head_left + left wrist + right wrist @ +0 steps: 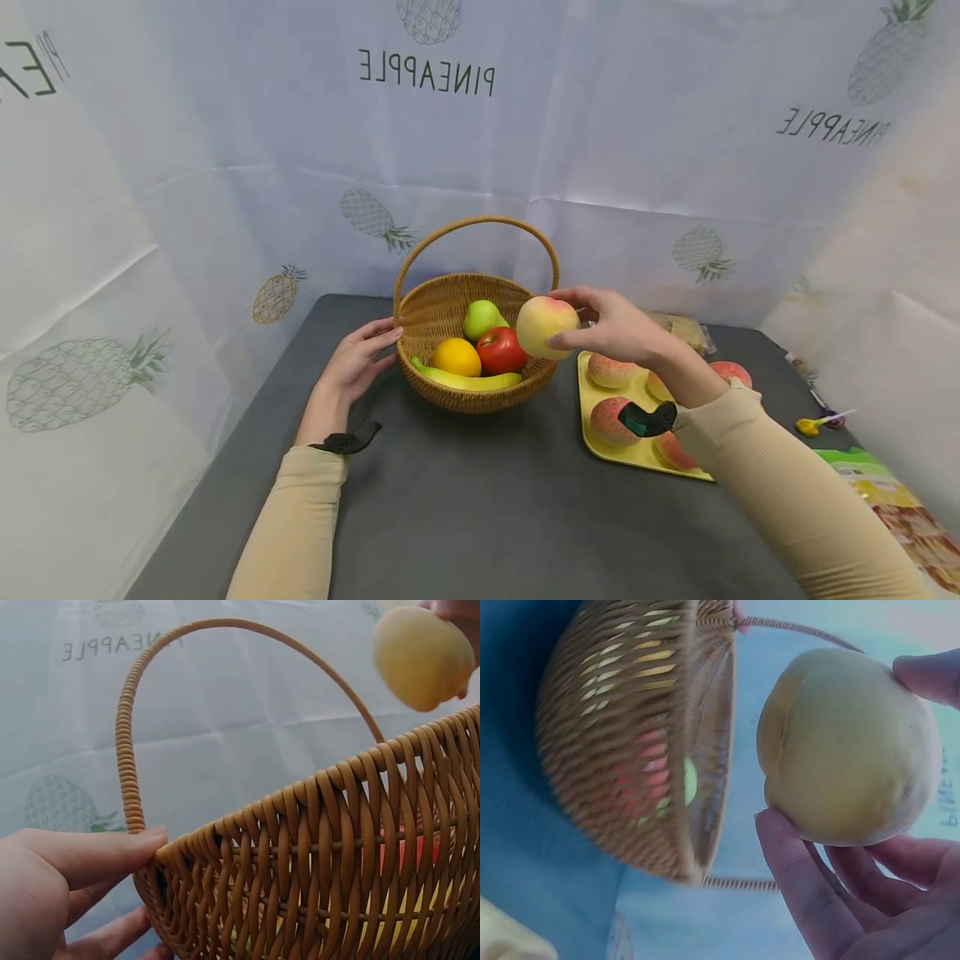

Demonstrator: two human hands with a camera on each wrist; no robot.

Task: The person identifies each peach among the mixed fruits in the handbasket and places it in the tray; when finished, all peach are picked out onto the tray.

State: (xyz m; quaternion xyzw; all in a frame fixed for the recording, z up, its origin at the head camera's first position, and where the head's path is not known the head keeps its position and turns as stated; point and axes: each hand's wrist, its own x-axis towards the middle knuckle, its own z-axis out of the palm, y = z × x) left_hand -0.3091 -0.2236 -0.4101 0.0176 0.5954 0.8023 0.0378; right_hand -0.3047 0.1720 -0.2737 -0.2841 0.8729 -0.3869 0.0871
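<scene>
A pale yellow peach (542, 327) with a pink blush is in my right hand (618, 325). In the right wrist view, thumb and fingers hold the peach (847, 750) from opposite sides. It is over the right side of a brown wicker basket (472, 402) with a tall hoop handle. Inside lie a green pear (482, 318), a red apple (501, 351), an orange (457, 357) and a banana (472, 382). My left hand (358, 360) touches the basket's left side, its fingers fairly straight. The left wrist view has that thumb (112, 855) on the rim beside the handle's base.
Right of the basket, a yellow tray (645, 458) bears several peaches, partly hidden by my right arm. Behind it lies a clear packet (682, 331). Lollipops (810, 426) and a colourful bag (892, 504) lie at the table's right edge. A pineapple-print curtain (600, 167) hangs behind.
</scene>
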